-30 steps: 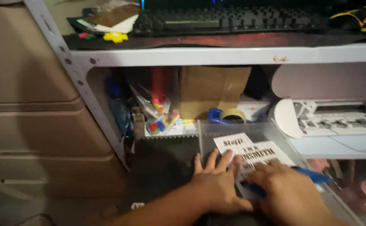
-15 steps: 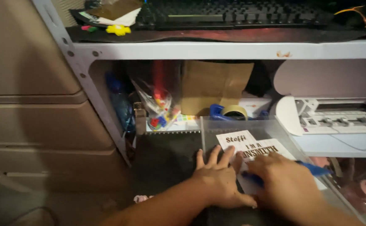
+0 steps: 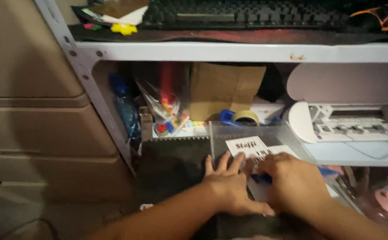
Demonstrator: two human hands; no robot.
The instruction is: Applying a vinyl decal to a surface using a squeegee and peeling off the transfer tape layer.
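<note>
A: What's different from a moment back?

B: Not much. Both hands have stayed on the white sheet point(image 3: 265, 153) with black print. The right hand point(image 3: 294, 184) has slid a little further over it, so more of the print is covered than a second ago. The view has also drifted slightly.

A: Where is the sheet lying?

B: On a clear plastic lid point(image 3: 247, 131) low in front of the shelf point(image 3: 229, 51), just beside a dark ribbed mat point(image 3: 174, 160). It hasn't shifted.

A: And the hands themselves?

B: The left hand point(image 3: 229, 186) lies flat, fingers fanned out, palm pressing the sheet's near-left part. The right hand is curled around a blue pen point(image 3: 265, 178); its tip sits near the left thumb, and a bit of blue pokes out on the far side of the hand too.

A: So what does that small slide tell you?

B: I'd judge the pen is being worked across the sheet while the left hand pins it, so the work is under way, not finished.

A: Anything near?

B: A tape roll point(image 3: 246, 117) behind the lid, a brown bag point(image 3: 225, 86), and a white machine point(image 3: 354, 124) to the right, all untouched.
</note>
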